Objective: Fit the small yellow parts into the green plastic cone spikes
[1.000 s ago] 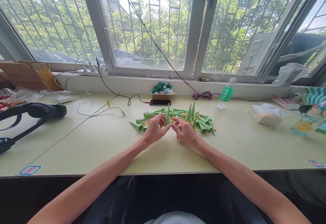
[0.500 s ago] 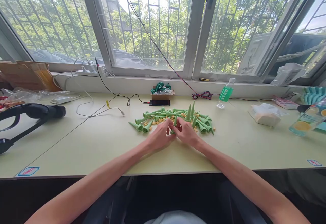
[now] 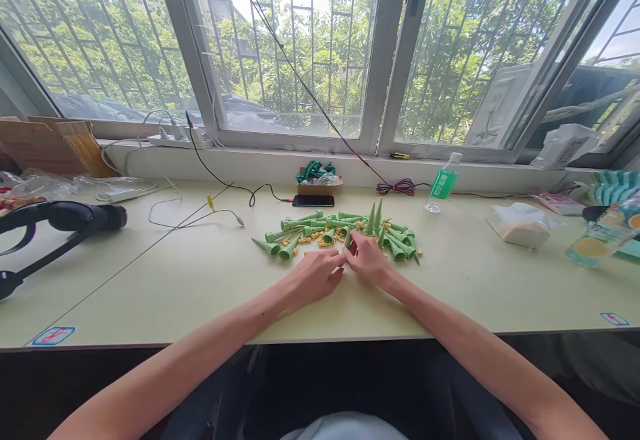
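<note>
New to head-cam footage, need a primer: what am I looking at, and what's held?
No machine here: these are a person's own bare hands. One head-worn camera, looking forward and down, takes every picture. On the pale table lie loose green cones and small yellow pieces, with a phone and a bottle behind. The right hand holds one upright cone. The left hand is close beside it; whether it touches, I can't tell.

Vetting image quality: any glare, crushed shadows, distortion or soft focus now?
Head view, glare: sky behind the window frames nearly white; head view, shadow: nearly black below the table; head view, distortion: frames splay toward the top; head view, focus: green cones distinct, fine detail soft.
</note>
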Motion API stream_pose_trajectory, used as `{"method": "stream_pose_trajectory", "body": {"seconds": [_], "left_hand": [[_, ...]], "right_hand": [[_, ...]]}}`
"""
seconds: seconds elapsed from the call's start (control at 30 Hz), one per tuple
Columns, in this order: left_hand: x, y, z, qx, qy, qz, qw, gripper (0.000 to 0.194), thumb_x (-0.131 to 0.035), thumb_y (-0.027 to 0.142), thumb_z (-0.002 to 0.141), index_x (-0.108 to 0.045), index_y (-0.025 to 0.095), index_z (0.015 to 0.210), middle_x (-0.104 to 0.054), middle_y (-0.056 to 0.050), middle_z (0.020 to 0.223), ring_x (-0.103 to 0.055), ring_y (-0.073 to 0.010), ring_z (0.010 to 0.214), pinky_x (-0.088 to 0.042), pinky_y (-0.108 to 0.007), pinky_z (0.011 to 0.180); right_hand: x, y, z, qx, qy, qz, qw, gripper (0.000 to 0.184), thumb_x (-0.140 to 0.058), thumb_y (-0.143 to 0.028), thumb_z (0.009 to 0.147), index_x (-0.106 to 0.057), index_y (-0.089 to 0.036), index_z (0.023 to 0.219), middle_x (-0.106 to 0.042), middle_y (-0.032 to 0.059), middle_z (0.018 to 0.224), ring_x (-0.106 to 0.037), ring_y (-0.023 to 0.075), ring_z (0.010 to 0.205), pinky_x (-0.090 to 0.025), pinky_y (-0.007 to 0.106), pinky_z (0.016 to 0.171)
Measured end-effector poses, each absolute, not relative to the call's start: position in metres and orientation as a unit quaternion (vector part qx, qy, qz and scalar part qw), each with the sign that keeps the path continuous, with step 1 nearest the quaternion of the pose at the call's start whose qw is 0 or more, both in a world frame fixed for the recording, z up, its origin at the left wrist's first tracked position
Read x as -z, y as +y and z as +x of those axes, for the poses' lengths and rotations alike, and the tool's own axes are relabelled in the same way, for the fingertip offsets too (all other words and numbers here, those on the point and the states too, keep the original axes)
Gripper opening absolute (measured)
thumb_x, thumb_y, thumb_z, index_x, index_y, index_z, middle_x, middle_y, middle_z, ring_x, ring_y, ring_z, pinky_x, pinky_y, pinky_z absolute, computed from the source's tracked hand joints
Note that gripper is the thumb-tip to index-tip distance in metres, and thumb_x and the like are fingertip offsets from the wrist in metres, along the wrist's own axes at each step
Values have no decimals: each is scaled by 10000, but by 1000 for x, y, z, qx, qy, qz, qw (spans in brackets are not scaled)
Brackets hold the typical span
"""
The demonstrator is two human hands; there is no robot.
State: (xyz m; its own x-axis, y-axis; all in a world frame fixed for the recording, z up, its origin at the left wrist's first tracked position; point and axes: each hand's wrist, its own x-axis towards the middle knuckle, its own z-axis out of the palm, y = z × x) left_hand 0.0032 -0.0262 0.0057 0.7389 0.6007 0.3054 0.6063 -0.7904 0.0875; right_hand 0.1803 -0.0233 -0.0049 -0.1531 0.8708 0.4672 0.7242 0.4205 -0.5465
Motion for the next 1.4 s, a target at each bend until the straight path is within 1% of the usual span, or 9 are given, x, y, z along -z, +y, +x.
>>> {"method": "stream_pose_trajectory", "body": {"seconds": [0.17,0.2,0.3,0.4,0.5,0.63,0.93,1.17,1.4], "left_hand": [[-9,-21,3,175,-389,-904,25,165,-450,187,885,-611,189,850,-643,-53,854,-624,-189,715,-406,-280,605],[-10,-18,2,185,-432,-882,36,175,-441,189,893,-615,182,874,-645,-66,881,-628,-195,716,-414,-285,610],[-14,-8,-6,212,-528,-819,66,236,-444,166,888,-596,178,1068,-647,-100,1031,-653,-228,809,-437,-296,637],[-14,2,-14,198,-567,-797,69,270,-487,213,887,-568,174,1141,-644,-106,1053,-656,-256,864,-459,-316,673],[-13,6,-16,152,-578,-799,60,201,-473,252,912,-615,163,1022,-635,-111,1028,-655,-250,859,-464,-319,692],[-11,6,-15,134,-566,-812,48,251,-411,264,945,-634,155,903,-614,-112,1000,-653,-226,794,-449,-306,654],[-3,16,-17,181,-553,-813,2,186,-449,218,910,-625,174,864,-652,-102,910,-648,-242,817,-438,-305,669],[-2,16,-17,171,-551,-816,0,211,-435,208,912,-638,166,950,-675,-122,961,-653,-259,879,-440,-310,700],[-5,14,-16,173,-537,-825,-7,210,-426,182,910,-630,166,866,-677,-114,902,-655,-253,823,-412,-297,662]], "right_hand": [[5,-23,180,-96,-754,-535,370,182,-520,-234,840,-385,-214,721,-546,-17,632,-497,124,567,-354,232,562],[5,-23,180,-96,-754,-534,370,178,-523,-234,839,-389,-213,723,-547,-17,635,-497,123,569,-353,231,562],[6,-23,180,-97,-755,-533,369,170,-530,-234,838,-405,-210,725,-552,-16,644,-495,120,569,-352,228,559],[6,-22,180,-94,-756,-535,365,159,-533,-233,839,-421,-207,730,-556,-13,647,-499,120,575,-351,228,561],[6,-22,180,-92,-759,-536,359,149,-532,-228,843,-431,-205,736,-568,-9,655,-506,121,581,-353,229,569],[6,-23,180,-91,-762,-534,356,152,-532,-230,849,-431,-205,738,-581,-5,663,-514,125,583,-355,232,573],[4,-24,180,-94,-765,-530,354,140,-532,-221,851,-440,-205,746,-586,-2,666,-515,130,586,-352,233,572],[6,-22,180,-94,-772,-526,344,139,-527,-219,857,-443,-201,748,-598,3,675,-526,132,596,-356,235,584],[6,-23,180,-93,-776,-524,339,131,-539,-205,855,-456,-198,755,-606,7,685,-536,134,611,-367,236,600]]}}
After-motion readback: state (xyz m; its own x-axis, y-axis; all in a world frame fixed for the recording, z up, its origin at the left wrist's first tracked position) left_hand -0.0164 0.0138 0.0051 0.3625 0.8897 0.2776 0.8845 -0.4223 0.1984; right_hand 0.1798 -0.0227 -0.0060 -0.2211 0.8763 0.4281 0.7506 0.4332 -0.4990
